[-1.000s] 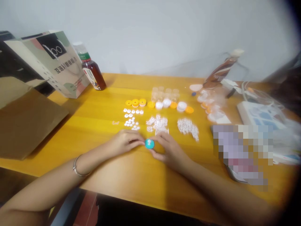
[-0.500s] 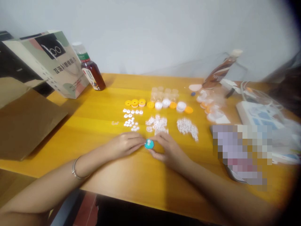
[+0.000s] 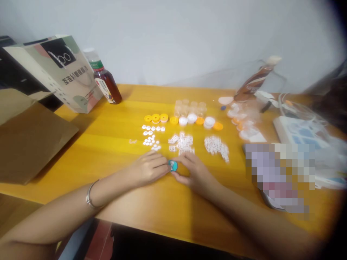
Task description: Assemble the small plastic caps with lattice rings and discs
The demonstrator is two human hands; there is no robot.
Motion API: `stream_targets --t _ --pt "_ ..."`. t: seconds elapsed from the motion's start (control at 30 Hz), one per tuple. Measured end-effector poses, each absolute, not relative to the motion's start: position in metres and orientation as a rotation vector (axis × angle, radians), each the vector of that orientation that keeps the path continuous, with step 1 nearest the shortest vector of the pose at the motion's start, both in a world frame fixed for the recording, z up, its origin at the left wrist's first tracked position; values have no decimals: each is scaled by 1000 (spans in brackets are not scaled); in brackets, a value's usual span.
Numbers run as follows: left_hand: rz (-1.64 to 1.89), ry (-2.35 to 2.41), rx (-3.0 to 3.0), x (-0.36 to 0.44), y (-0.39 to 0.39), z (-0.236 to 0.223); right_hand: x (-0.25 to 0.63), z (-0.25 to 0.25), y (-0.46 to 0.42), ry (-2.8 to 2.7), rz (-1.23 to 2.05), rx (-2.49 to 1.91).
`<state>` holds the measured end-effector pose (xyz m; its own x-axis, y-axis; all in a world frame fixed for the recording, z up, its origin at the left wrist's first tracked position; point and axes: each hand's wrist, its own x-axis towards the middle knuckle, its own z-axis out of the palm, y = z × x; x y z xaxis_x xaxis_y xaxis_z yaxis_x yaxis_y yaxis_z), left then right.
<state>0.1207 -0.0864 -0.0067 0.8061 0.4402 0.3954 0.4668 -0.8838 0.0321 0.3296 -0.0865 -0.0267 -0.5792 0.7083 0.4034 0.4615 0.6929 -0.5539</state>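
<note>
A small teal round piece (image 3: 174, 166) with a whitish part on its face is held up between my two hands, near the middle of the table. My right hand (image 3: 195, 174) grips its right side, the thumb below and the fingers above. From the left, my left hand (image 3: 149, 167) reaches in with closed fingertips on the piece, covering its left edge and part of the whitish bit. Just beyond the hands lie small white domed pieces (image 3: 150, 142), lacy white flat pieces (image 3: 181, 141) and another heap of white pieces (image 3: 216, 146).
Behind these stand a row of yellow and white round caps (image 3: 164, 117) and clear cups (image 3: 189, 106). A paper bag (image 3: 73, 83), dark red bottle (image 3: 110, 88) and cardboard box (image 3: 32, 141) are left. At right are a brown bottle (image 3: 252, 85), plastic bags and a blurred-out flat item (image 3: 276, 180).
My left hand has shifted slightly right, its fingers now covering more of the teal piece. The whitish part shows less. My right hand stays about where it was.
</note>
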Motion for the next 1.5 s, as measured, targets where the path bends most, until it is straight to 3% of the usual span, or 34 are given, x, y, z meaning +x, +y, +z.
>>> stream_targets --t 0.57,1.03,1.37,1.5 --pt "-482 -675 -2902 119 -89 -1 330 -26 -87 -2283 522 -894" --pt "-666 -658 -3102 107 -79 6 330 -27 -85 -2270 539 -897" --pt "-425 -660 -3148 111 -82 1 332 -29 -83 -2245 617 -865" --pt "-566 -700 -3255 113 -82 2 332 -29 -83 -2257 621 -872"
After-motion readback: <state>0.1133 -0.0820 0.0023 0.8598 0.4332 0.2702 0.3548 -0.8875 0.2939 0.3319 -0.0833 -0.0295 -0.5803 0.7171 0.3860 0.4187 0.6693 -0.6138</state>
